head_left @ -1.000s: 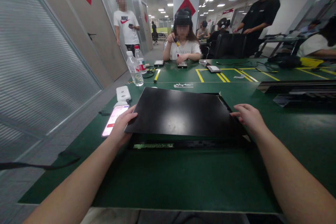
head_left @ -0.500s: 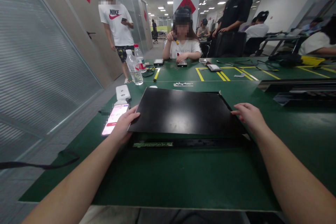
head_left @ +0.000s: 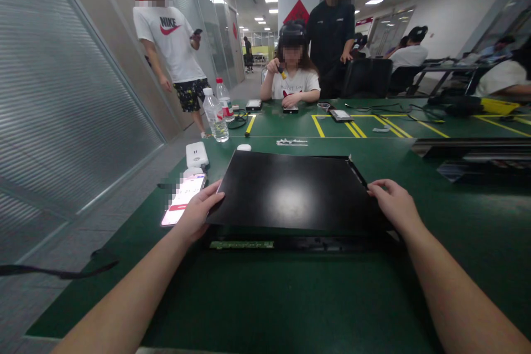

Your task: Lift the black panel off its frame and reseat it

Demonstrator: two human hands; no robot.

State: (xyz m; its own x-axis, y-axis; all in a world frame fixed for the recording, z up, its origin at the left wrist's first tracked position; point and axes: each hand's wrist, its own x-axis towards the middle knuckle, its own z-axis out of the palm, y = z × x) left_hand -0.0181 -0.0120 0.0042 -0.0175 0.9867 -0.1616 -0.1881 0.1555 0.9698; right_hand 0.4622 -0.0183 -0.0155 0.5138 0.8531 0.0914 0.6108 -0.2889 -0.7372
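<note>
A glossy black display panel (head_left: 274, 191) lies tilted over a dark frame (head_left: 323, 243), its near edge lifted a little above it. A strip of green circuit board (head_left: 241, 244) shows along the frame's front. My left hand (head_left: 200, 209) is closed on the panel's left edge, thumb on top and fingers underneath, partly hidden. At the right edge my right hand (head_left: 393, 202) pinches the panel between thumb and fingers. Most of the frame is hidden beneath the panel.
Left of the panel lie a lit phone (head_left: 182, 199) and a white power bank (head_left: 196, 155). Two bottles (head_left: 215, 116) stand behind them. Small white scraps (head_left: 292, 142) lie beyond the panel. Dark long parts (head_left: 481, 168) lie right. A co-worker (head_left: 292, 80) sits opposite with a yellow-handled tool.
My right hand's fingers have closed in on the panel's right edge. The view has tilted up slightly, so the table appears lower. The standing person in black has moved left.
</note>
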